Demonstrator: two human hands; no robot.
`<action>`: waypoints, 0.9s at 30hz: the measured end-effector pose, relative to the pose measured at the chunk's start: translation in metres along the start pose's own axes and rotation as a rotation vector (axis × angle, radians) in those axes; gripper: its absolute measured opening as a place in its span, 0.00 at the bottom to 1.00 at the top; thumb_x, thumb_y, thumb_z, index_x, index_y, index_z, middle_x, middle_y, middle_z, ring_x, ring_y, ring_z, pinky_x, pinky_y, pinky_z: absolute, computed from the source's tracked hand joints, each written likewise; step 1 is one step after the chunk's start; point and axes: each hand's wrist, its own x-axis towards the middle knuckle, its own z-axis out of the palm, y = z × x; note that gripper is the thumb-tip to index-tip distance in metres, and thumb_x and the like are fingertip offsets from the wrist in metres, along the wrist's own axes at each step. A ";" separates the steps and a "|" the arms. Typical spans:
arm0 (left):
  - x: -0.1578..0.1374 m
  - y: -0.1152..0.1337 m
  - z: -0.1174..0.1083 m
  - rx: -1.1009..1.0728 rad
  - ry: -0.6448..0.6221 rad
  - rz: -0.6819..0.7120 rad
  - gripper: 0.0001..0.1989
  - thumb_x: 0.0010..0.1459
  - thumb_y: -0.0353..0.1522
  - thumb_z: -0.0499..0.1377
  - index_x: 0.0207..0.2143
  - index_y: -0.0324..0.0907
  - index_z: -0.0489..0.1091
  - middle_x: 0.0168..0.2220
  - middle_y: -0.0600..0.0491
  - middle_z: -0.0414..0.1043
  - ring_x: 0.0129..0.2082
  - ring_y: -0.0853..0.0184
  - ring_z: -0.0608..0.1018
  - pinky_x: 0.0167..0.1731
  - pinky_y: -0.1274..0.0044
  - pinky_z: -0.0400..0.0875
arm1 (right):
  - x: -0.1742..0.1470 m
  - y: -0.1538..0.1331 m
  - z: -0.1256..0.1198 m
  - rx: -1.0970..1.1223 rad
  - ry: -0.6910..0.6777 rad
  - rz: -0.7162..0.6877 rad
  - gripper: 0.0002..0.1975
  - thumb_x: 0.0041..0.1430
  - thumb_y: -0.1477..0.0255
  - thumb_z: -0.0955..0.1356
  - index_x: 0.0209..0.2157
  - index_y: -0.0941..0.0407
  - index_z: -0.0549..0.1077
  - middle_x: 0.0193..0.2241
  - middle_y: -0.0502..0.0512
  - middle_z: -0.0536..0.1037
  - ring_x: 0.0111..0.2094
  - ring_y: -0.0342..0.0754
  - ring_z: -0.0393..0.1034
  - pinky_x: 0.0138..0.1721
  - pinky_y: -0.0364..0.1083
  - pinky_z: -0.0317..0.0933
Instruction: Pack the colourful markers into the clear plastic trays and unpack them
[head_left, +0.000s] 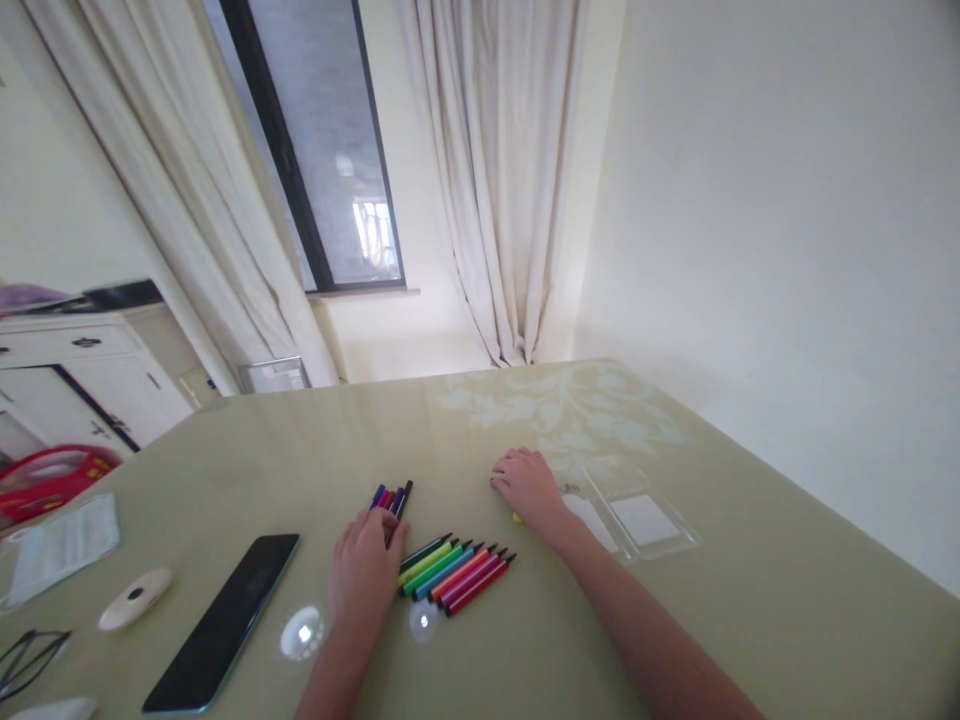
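My left hand (pixel 366 568) is closed around a bunch of felt-tip markers (pixel 393 498), with blue, pink, purple and black ends sticking out beyond the fingers. Just right of it, several markers (pixel 459 575) lie side by side in a slanted row on the table, running from dark green through green, blue and orange to red. Farther off to the right, my right hand (pixel 527 487) rests low over the tabletop with its fingers curled. A small yellow bit (pixel 517 518) shows beneath that palm; the rest is hidden by the hand.
Beside my right forearm lies an open clear plastic case (pixel 645 520) with white inserts. A black phone (pixel 225 620), a pale oval object (pixel 135 598), a face mask (pixel 64 545) and glasses (pixel 30 660) lie leftward on the green table (pixel 322 440). A wall bounds the right.
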 end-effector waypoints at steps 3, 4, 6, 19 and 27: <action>-0.001 -0.001 -0.002 0.023 -0.011 -0.011 0.09 0.67 0.36 0.53 0.40 0.43 0.71 0.40 0.48 0.78 0.42 0.56 0.78 0.44 0.68 0.68 | 0.001 -0.002 -0.013 0.074 0.024 -0.001 0.10 0.66 0.66 0.69 0.44 0.53 0.82 0.44 0.56 0.82 0.48 0.53 0.71 0.50 0.48 0.59; -0.002 -0.001 -0.003 0.033 -0.015 -0.008 0.10 0.67 0.36 0.53 0.41 0.42 0.72 0.39 0.47 0.78 0.42 0.55 0.78 0.44 0.67 0.68 | 0.001 -0.004 -0.017 0.098 0.030 -0.021 0.10 0.66 0.66 0.69 0.43 0.53 0.82 0.43 0.56 0.82 0.48 0.52 0.72 0.50 0.48 0.59; -0.002 -0.001 -0.004 0.036 -0.019 0.007 0.11 0.66 0.37 0.53 0.41 0.42 0.73 0.39 0.47 0.77 0.43 0.54 0.77 0.45 0.65 0.68 | 0.000 -0.011 -0.024 0.147 0.028 -0.088 0.09 0.67 0.66 0.69 0.43 0.53 0.82 0.43 0.55 0.82 0.48 0.51 0.72 0.51 0.48 0.59; -0.015 0.031 -0.001 -0.414 0.145 0.255 0.13 0.70 0.39 0.48 0.45 0.45 0.71 0.44 0.48 0.77 0.46 0.56 0.78 0.47 0.63 0.70 | -0.015 -0.047 -0.042 0.195 -0.039 -0.390 0.11 0.70 0.73 0.66 0.40 0.54 0.83 0.39 0.54 0.79 0.39 0.45 0.74 0.44 0.42 0.64; -0.018 0.039 -0.012 -0.368 0.041 0.352 0.17 0.72 0.40 0.46 0.38 0.47 0.73 0.37 0.52 0.78 0.39 0.60 0.78 0.41 0.70 0.68 | -0.015 -0.041 -0.038 0.258 -0.074 -0.535 0.07 0.67 0.71 0.70 0.39 0.53 0.83 0.37 0.52 0.78 0.40 0.46 0.73 0.42 0.42 0.62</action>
